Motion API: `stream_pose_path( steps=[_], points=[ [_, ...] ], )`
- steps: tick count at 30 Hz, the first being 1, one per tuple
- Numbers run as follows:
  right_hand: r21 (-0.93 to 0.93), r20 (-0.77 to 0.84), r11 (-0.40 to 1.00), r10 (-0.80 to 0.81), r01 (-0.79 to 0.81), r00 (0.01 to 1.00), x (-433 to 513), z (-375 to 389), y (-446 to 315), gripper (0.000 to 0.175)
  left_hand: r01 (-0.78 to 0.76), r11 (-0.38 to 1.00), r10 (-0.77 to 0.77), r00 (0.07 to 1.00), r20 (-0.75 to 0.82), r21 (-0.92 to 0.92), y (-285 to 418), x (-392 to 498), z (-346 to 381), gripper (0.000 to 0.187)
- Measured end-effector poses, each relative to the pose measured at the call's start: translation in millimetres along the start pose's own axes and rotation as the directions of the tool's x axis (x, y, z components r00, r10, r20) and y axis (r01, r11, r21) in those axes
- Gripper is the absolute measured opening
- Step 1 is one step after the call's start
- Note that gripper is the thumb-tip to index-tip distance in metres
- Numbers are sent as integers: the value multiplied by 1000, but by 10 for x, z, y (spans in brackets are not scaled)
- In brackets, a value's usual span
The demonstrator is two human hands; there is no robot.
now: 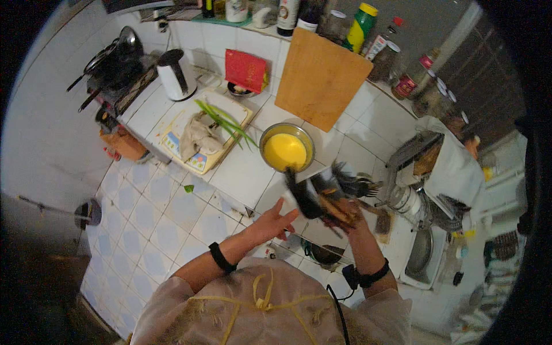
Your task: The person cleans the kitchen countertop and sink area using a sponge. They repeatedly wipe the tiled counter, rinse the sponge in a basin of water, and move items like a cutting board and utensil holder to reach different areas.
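My right hand (352, 217) grips a motion-blurred bundle of kitchen utensils (327, 192), with dark ladle- or spatula-like heads and fork-like tines fanning out. Close to the bundle's left side, my left hand (276, 222) has its fingers apart. I see nothing held in it; whether its fingertips touch the bundle is unclear. Just beyond the utensils, a metal bowl (313, 148) of yellow liquid, perhaps beaten egg, stands on the white tiled counter (246, 177). One dark utensil end overlaps the bowl's near rim in view.
Left of the bowl, a yellowish tray (248, 114) carries a crumpled cloth (198, 136) and green onion stalks (224, 118). A white kettle (177, 75) stands behind. A wooden cutting board (323, 79) leans against the wall under bottles. To the right are a dish rack (394, 166) and sink (418, 258).
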State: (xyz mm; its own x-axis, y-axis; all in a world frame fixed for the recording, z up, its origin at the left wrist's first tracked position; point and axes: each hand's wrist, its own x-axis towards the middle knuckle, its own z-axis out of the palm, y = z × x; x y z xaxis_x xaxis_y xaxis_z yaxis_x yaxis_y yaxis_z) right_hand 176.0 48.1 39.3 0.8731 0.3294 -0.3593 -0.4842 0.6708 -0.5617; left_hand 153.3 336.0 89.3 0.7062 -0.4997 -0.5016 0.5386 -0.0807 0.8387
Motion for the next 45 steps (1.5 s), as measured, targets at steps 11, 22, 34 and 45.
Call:
stream_pose_path(
  steps=[11,22,34,45],
  points=[
    [-337,-179,893,249,-297,952,286,1217,1148,63,-43,990,6,966,-259,-136,-478,-408,-880,39],
    [-890,-92,-288,-647,-354,757,576,96,283,53,-165,977,91,897,-433,-137,-495,-955,-1581,51],
    [-898,-190,-233,-562,-374,805,988,-1488,-100,41,-208,953,-29,660,-751,-220,-494,-1036,-1484,51],
    [-806,-103,-224,-859,-548,502,2061,-2419,-1372,54,-245,953,-6,574,-819,-179,-456,-1021,-1338,57]
  ],
)
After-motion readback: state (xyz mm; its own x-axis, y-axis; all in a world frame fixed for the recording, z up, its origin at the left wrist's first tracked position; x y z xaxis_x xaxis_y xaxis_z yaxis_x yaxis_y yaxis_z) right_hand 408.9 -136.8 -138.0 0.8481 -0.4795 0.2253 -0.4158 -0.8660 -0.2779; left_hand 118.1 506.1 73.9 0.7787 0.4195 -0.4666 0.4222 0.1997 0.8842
